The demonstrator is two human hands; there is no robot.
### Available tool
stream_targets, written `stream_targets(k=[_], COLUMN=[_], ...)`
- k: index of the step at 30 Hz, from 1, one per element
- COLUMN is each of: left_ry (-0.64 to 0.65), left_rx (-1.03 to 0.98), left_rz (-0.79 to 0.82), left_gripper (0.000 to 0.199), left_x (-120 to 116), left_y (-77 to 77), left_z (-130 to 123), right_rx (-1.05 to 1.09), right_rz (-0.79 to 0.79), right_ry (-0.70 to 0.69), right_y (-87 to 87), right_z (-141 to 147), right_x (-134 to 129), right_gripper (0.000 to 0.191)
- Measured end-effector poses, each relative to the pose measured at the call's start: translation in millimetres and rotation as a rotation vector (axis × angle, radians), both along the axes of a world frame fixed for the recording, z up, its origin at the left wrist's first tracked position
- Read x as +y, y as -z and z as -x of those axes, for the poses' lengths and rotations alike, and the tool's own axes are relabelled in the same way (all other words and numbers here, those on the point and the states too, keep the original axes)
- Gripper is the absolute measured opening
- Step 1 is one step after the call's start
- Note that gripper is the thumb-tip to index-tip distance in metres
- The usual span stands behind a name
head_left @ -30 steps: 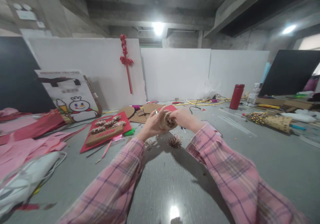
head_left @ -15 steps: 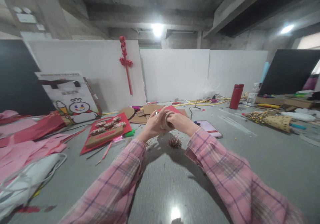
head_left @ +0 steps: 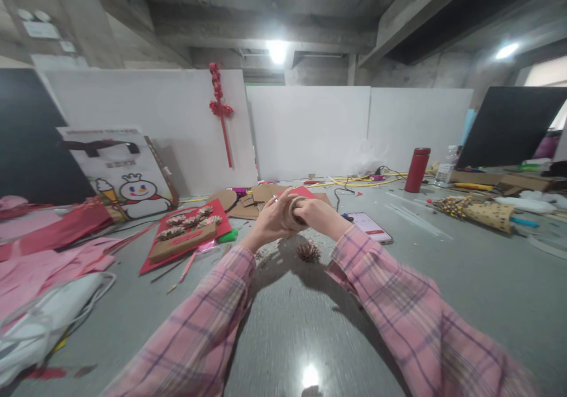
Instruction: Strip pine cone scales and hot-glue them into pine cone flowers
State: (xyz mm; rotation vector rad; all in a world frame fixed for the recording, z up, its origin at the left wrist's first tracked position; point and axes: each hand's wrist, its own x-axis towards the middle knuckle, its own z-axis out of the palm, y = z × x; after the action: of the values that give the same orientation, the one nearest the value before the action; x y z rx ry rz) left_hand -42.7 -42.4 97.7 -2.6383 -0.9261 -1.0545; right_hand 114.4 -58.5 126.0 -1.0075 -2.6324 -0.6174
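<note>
Above the middle of the grey table, my left hand (head_left: 271, 218) is wrapped round a tan ring-shaped roll (head_left: 292, 214), its open end tilted towards me. My right hand (head_left: 319, 215) meets it from the other side, its fingers closed at the roll's opening; the fingertips are partly hidden inside. A brown pinecone-like flower (head_left: 308, 251) rests on the table just below both hands. Small pale crumbs lie beside it. A red sheet (head_left: 305, 193) shows behind the hands.
On the left are a red card (head_left: 148, 261) with pinecone flowers, pink paper (head_left: 53, 267), a white power strip (head_left: 53, 320) and a printed board (head_left: 128, 172). A phone (head_left: 370, 227), red bottle (head_left: 417, 170), water bottle (head_left: 446, 166) and wrapped bouquet (head_left: 482, 215) stand or lie on the right.
The view has shifted slightly. My hands stay together round the roll, whose open end is turned a little more towards me.
</note>
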Motion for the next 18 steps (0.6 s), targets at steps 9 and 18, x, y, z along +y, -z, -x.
stream_targets(k=[9, 18], left_ry=[-0.027, -0.029], left_rx=[-0.078, -0.087], left_rz=[0.078, 0.083], left_gripper=[0.097, 0.097], left_x=[2, -1], left_y=[2.8, 1.8], left_z=[2, -1], right_rx=[0.360, 0.541], right_rz=[0.067, 0.160], right_ry=[-0.042, -0.087], right_y=[-0.6, 2.1], right_z=[-9, -11], right_x=[10, 13], right_gripper=[0.019, 0.021])
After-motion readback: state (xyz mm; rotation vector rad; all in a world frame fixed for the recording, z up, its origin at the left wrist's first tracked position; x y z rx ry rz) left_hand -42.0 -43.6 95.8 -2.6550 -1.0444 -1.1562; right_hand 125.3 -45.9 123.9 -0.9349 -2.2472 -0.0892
